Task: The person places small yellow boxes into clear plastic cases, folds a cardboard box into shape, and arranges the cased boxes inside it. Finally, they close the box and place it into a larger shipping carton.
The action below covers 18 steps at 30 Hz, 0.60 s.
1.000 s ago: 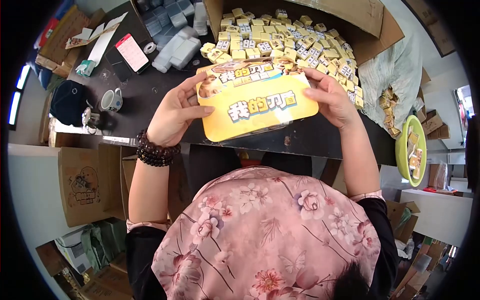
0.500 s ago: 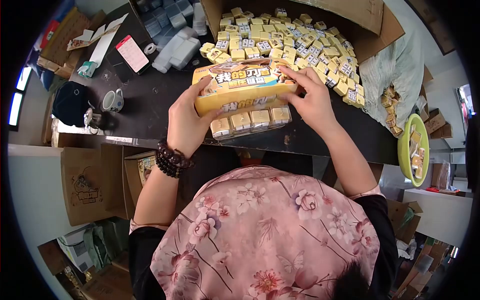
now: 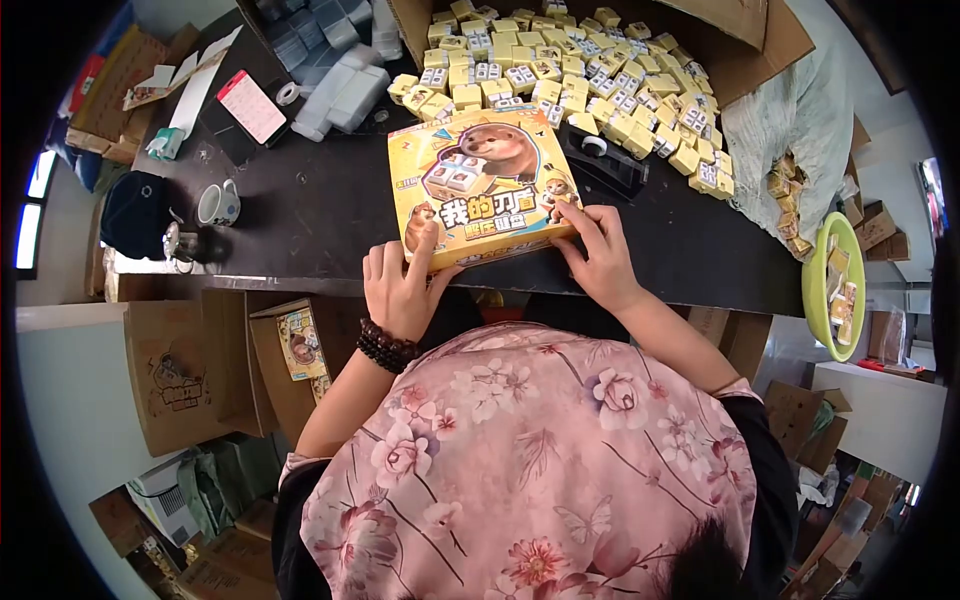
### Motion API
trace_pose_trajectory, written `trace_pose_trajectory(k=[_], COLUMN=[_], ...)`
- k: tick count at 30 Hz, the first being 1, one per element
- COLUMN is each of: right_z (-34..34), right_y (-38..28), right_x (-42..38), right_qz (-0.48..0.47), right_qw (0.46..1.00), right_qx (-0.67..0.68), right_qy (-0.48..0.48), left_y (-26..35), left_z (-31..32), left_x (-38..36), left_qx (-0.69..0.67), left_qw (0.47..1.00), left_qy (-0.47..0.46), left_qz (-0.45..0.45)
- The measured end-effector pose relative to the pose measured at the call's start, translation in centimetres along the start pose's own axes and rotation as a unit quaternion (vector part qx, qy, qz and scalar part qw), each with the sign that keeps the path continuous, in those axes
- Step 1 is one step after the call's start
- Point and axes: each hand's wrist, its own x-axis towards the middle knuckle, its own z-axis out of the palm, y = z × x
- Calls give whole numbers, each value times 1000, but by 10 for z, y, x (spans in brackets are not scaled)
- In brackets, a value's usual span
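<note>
A yellow box [image 3: 490, 178] printed with a cartoon animal and large characters is at the front edge of the dark table, its printed face turned up. My left hand [image 3: 402, 290] grips its lower left corner, with fingers on the top face and the thumb at the front side. At the lower right corner, my right hand [image 3: 600, 255] holds the box between thumb and fingers. The box hides whatever lies under it.
Many small yellow-and-white blocks [image 3: 600, 90] spill from a cardboard box behind. Clear plastic cases [image 3: 345, 90], a phone [image 3: 252, 107], a mug [image 3: 218, 204] and a tape dispenser [image 3: 612, 165] stand on the table [image 3: 300, 210]. A green basin [image 3: 813, 290] is at the right.
The yellow box has tipped back so its large printed face shows, and it now covers the place where the clear-packed blocks were seen. Both hands have shifted to its lower corners.
</note>
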Motion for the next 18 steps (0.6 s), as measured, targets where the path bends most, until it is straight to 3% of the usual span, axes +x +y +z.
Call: trace_pose_trajectory(k=[7,18], right_z=[6,11], right_y=[7,30], right_x=[-5,-8], right_qz=[-73,-113], right_qw=[993,991], right_qx=[-65,-62], right_qy=[60,43], left_y=[2,-4], left_z=[23,35], left_x=[-13,-18], left_qx=[51,52], left_qw=[994,994], left_qy=[96,90], left_qz=[-8,-17])
